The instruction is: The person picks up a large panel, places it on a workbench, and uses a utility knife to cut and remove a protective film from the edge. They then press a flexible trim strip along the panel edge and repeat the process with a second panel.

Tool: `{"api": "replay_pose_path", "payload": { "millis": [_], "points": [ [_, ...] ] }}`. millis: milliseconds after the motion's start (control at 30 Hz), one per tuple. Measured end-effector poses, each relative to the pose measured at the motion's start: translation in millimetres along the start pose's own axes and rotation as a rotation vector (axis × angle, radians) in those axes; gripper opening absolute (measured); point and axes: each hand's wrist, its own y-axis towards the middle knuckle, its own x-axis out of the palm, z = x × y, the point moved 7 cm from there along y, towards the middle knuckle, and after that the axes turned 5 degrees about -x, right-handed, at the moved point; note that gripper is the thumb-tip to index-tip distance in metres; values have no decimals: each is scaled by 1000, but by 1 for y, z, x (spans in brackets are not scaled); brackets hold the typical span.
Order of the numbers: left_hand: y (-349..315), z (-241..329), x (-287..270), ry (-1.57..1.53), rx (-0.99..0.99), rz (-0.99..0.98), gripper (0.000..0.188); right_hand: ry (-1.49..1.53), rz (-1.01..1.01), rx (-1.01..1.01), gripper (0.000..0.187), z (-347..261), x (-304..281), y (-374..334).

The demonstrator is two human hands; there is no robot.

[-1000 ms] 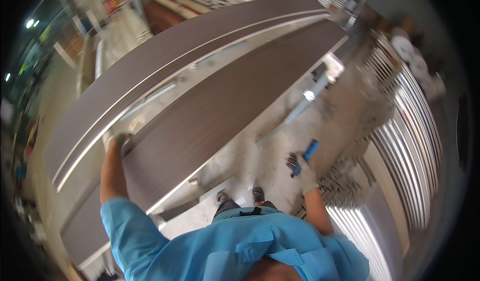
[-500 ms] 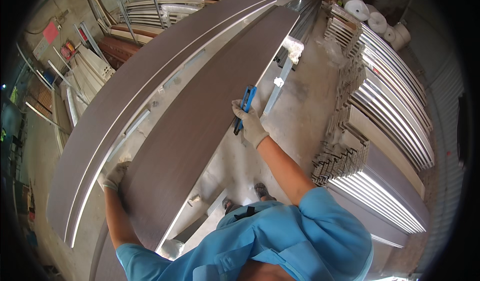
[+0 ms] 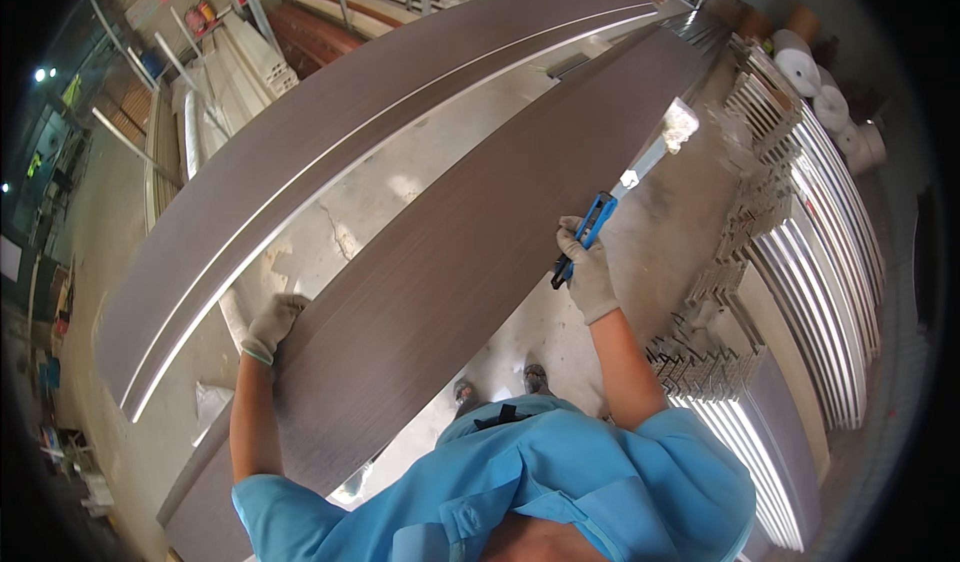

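A long brown panel [image 3: 450, 227] lies slantwise in front of me, from lower left to upper right. My gloved left hand [image 3: 273, 328] is closed over its far left edge, with the fingertips hidden past the edge. My gloved right hand [image 3: 590, 280] is at the panel's near right edge, its fingers wrapped round a blue and black utility knife [image 3: 597, 220]. Whether those fingers also grip the panel cannot be told. Beyond a gap lies a second brown panel [image 3: 300, 152] with a pale line and a white near edge.
A metal support bar [image 3: 645, 165] with a plastic-wrapped end [image 3: 681, 126] sticks out beside the panel. Stacked profiles [image 3: 800, 262] fill the right side. White rolls [image 3: 797, 67] stand at the back right. More long pieces [image 3: 235, 62] lie at the back left.
The held panel has shifted and tilted; its white near edge no longer shows. Both hands have moved with it, toward the right in view. The whole view has also swung left.
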Motion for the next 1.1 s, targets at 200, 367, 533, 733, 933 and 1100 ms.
{"api": "replay_pose_path", "payload": {
  "millis": [200, 367, 533, 733, 933, 1100],
  "points": [
    [-11, 147, -20, 66, 180, 452, 30, -313, -168, 38, 32, -17, -11, 8],
    [-22, 298, 59, -12, 539, 225, 39, -482, -98, -228, 29, -65, -23, 31],
    [-47, 403, 165, -92, 869, -67, 33, 508, -616, 115, 50, -98, 43, 25],
    [-19, 412, 280, 407, 904, 259, 25, 1092, -565, 159, 42, -160, 1, 115],
    [35, 353, 269, 268, 493, 347, 17, 1092, -610, 63, 26, -180, -127, 231],
    [77, 316, 241, 226, 300, 440, 15, 902, -251, -183, 29, -185, -238, 307]
  ]
}}
